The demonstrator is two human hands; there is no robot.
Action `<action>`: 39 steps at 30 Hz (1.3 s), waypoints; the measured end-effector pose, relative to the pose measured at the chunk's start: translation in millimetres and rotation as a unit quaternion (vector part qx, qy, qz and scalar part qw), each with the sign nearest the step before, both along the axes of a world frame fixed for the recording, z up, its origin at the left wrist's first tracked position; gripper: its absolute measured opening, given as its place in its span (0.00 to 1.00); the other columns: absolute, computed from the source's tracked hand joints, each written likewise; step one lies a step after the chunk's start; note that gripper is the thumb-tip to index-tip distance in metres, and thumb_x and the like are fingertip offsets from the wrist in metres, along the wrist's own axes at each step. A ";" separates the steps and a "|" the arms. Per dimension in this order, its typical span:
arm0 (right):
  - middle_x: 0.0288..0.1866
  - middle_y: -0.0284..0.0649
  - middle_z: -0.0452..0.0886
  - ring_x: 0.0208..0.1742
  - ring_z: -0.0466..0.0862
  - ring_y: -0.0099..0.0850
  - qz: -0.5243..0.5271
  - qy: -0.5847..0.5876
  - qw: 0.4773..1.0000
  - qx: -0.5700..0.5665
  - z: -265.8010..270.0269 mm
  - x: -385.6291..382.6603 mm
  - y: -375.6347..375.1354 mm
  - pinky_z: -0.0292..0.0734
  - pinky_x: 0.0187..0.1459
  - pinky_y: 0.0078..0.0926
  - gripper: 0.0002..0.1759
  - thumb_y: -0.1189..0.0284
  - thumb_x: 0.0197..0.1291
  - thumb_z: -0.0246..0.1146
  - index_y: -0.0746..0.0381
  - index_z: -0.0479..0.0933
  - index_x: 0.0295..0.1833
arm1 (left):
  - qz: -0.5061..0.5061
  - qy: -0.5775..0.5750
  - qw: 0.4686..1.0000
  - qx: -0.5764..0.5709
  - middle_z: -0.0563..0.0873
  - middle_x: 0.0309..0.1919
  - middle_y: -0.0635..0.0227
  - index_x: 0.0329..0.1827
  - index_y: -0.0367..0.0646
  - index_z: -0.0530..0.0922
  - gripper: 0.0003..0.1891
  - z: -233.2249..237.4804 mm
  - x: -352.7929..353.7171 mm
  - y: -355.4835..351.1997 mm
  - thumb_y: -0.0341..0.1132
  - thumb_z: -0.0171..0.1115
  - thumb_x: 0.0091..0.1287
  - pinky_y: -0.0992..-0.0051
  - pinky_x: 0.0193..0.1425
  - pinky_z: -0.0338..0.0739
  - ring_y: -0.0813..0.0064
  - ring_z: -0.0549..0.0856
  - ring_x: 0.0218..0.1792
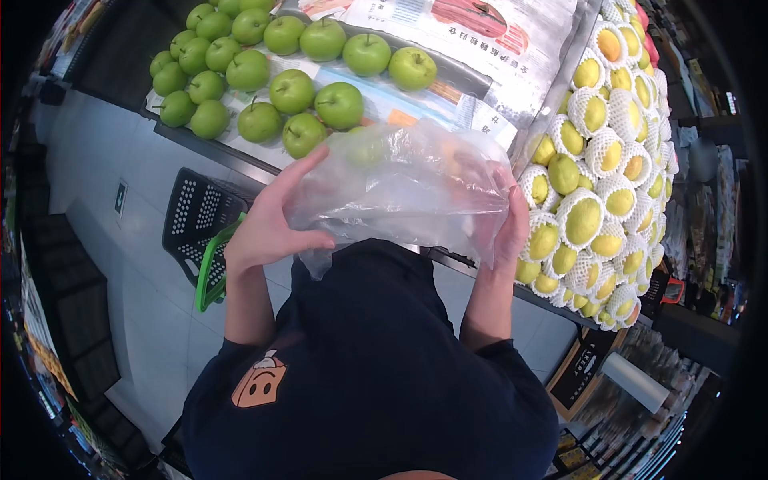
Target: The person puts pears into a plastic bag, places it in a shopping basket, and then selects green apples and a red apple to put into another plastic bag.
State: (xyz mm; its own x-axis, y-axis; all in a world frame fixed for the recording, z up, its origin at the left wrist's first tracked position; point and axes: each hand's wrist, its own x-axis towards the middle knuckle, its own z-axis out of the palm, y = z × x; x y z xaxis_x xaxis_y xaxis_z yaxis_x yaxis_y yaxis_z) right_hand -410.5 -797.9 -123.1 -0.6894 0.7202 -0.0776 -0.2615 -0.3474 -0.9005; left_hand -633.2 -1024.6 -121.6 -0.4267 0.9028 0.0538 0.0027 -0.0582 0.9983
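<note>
A clear plastic bag [400,192] is spread between my two hands in front of my body, over the near edge of the display. My left hand [276,216] holds its left side, with thumb and fingers wide apart around the film. On the other side, my right hand [512,220] grips the bag's right end, its fingertips partly hidden by the crumpled plastic. Beyond the bag, green apples [292,91] lie loose on the display, and one shows dimly through the film. I cannot make out anything inside the bag.
Yellow-green fruit in white foam nets [604,156] is piled at the right. Printed cardboard [520,48] lines the display. A dark shopping basket with a green handle [200,216] stands on the floor at the left. A framed bakery sign [580,372] is at lower right.
</note>
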 end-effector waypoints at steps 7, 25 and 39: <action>0.74 0.58 0.69 0.69 0.74 0.43 -0.001 0.026 0.999 0.025 8.1 -0.8 6.7 0.75 0.63 0.39 0.51 0.36 0.64 0.57 0.68 0.61 0.76 | 0.065 0.140 0.970 -0.188 0.83 0.59 0.57 0.52 0.35 0.84 0.21 -2.1 -4.7 -6.4 0.24 0.74 0.52 0.74 0.62 0.75 0.73 0.83 0.57; 0.83 0.50 0.54 0.80 0.60 0.43 0.305 0.055 0.950 -0.046 -18.8 -59.6 -72.1 0.53 0.78 0.44 0.76 0.34 0.46 0.76 0.65 0.40 0.84 | 0.363 -0.024 0.931 -0.024 0.87 0.44 0.65 0.53 0.34 0.81 0.13 -14.1 21.9 -67.8 0.32 0.64 0.70 0.74 0.53 0.77 0.75 0.84 0.46; 0.63 0.41 0.78 0.62 0.78 0.32 0.423 0.024 0.879 -0.220 -34.2 -104.0 -109.0 0.74 0.65 0.33 0.45 0.66 0.52 0.81 0.65 0.66 0.73 | 0.060 0.064 0.980 -0.176 0.89 0.36 0.57 0.49 0.37 0.86 0.17 14.2 49.9 -64.2 0.28 0.70 0.55 0.73 0.43 0.80 0.70 0.89 0.35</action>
